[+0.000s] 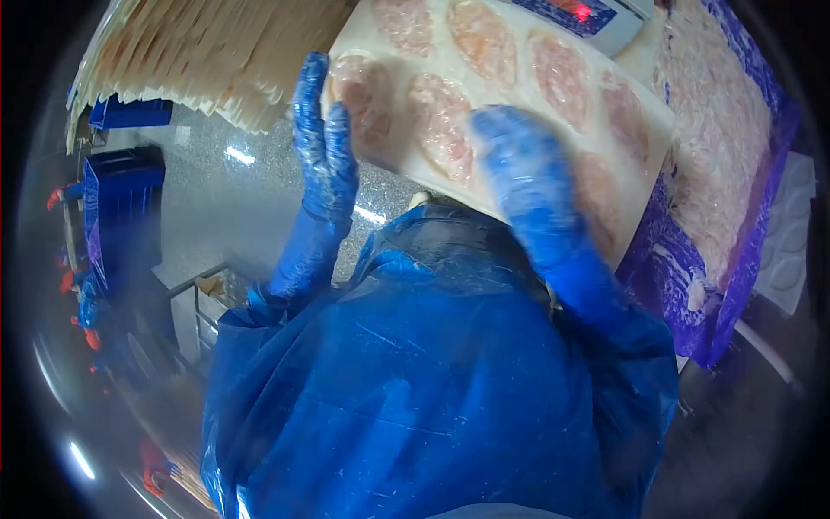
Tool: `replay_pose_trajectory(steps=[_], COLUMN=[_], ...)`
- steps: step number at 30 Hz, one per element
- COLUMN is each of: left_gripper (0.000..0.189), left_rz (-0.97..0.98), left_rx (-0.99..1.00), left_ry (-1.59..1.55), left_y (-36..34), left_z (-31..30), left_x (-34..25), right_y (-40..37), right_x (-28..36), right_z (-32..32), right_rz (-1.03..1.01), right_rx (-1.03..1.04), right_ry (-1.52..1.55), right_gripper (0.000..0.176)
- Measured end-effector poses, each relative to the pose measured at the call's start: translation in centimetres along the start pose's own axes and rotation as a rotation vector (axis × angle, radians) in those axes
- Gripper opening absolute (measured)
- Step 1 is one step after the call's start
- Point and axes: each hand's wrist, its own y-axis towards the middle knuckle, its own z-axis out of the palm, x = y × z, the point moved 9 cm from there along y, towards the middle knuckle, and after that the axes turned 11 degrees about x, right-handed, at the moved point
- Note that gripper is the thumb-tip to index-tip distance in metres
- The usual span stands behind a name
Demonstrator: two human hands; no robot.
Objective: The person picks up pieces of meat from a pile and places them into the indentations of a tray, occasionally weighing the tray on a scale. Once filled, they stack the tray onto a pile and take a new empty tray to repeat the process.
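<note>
A white mould tray (pixel 393 95) with oval hollows lies tilted in front of me. Pale pink minced meat (pixel 439 117) fills several of the ovals. My left hand (pixel 327 156), in a wet blue glove, is at the tray's left edge with its fingers stretched out and nothing in its grasp. Over the lower middle of the tray is my gloved right hand (pixel 526 164), smeared by motion. It covers part of the tray next to a filled oval, and its fingertips cannot be made out, nor whether they hold anything.
To the right, a purple-lined container (pixel 778 173) holds a heap of pale meat (pixel 713 130). A scale with a red-lit display (pixel 577 12) stands behind the tray. Stacked thin sheets (pixel 207 52) are at upper left. Blue crates (pixel 125 208) and distant people in red lie farther left.
</note>
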Motion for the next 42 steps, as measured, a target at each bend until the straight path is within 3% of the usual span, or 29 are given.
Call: replay_pose_trajectory(steps=[1, 3, 4, 6, 8, 11, 13, 15, 17, 19, 21, 23, 25, 26, 29, 31, 33, 36, 38, 40, 42], left_gripper=[0.054, 0.055, 0.057, 0.058, 0.062, 0.064, 0.063, 0.061, 0.060, 0.060, 0.060, 0.062, 0.063, 0.064, 0.070, 0.069, 0.071, 0.073, 0.072, 0.072, 0.072], left_rz=[0.073, 0.108, -0.015, -0.153, 0.082, 0.043, 0.071, 0.124, 0.171, 0.154, 0.184, 0.136, 0.161, 0.193, 0.218, 0.102, 0.092, 0.225, 0.196, 0.195, 0.206], left_rx=[0.055, 0.140, 0.259, 0.382, 0.812, 0.721, 0.680, 0.885, 0.876, 0.909, 0.886, 0.725, 0.688, 0.761, 0.864, 0.709, 0.685, 0.935, 0.906, 0.754, 0.820], left_ry=[0.058, -0.025, -0.066, -0.117, 0.556, 0.479, 0.455, 0.433, 0.573, 0.626, 0.659, 0.448, 0.411, 0.453, 0.487, 0.327, 0.275, 0.292, 0.265, 0.308, 0.323], left_y=[-0.5, -2.0, -3.3, -5.5, -7.2, -6.5, -5.9, -6.7, -6.9, -7.1, -6.3, -3.4, -2.5, -3.6, -3.7, -2.3, -1.7, -2.7, -2.2, -1.3, -2.1], left_z=[0.3, 1.5, 2.7, 4.2, 7.9, 6.0, 6.0, 8.6, 7.9, 6.4, 6.1, 6.0, 8.3, 10.4, 11.9, 10.6, 11.5, 16.9, 17.0, 16.0, 17.1], left_x=[-0.3, -0.8, -0.4, -0.8, -2.9, -3.5, -3.9, -2.9, -2.3, -2.7, -3.5, -5.4, -4.9, -3.4, -2.9, -2.8, -4.6, -6.1, -5.7, -6.2, -6.7], right_y=[0.6, -1.6, -2.1, -2.8, -2.3, -2.8, -3.1, -2.5, -2.1, -3.0, -3.9, -4.0, -3.7, -2.4, -2.7, -4.2, -7.0, -11.2, -12.8, -15.1, -16.9], right_x=[2.1, 3.5, 3.7, 2.6, 3.7, 3.9, 3.7, 4.0, 4.0, 3.8, 1.4, -1.2, -3.6, -2.1, -2.6, -3.1, -2.7, -1.0, -2.3, -5.4, -7.4], right_z=[4.2, 5.8, 5.9, 4.3, 5.1, 6.3, 4.3, 3.6, 6.0, 5.3, 2.5, 1.7, 2.2, 3.3, 2.6, 2.0, 1.9, 1.0, 0.2, -2.6, -3.8], right_rz=[-0.060, -0.051, -0.061, 0.107, 0.060, 0.024, 0.015, 0.022, -0.005, -0.041, 0.115, 0.154, 0.145, 0.135, 0.123, 0.145, 0.170, 0.132, 0.147, 0.300, 0.382], right_rx=[0.189, 0.334, 0.347, 0.174, 0.257, 0.370, 0.224, 0.177, 0.360, 0.365, 0.198, 0.103, 0.011, 0.188, 0.204, 0.214, 0.245, 0.265, 0.289, 0.062, -0.053], right_ry=[-0.265, -0.091, -0.101, -0.099, -0.071, 0.012, -0.033, -0.016, 0.077, 0.038, -0.023, -0.068, -0.053, -0.213, -0.110, -0.126, -0.140, -0.066, 0.036, -0.030, -0.043], right_gripper=[0.068, 0.085, 0.085, 0.093, 0.089, 0.084, 0.085, 0.084, 0.080, 0.077, 0.077, 0.075, 0.074, 0.073, 0.073, 0.072, 0.070, 0.066, 0.065, 0.063, 0.063])
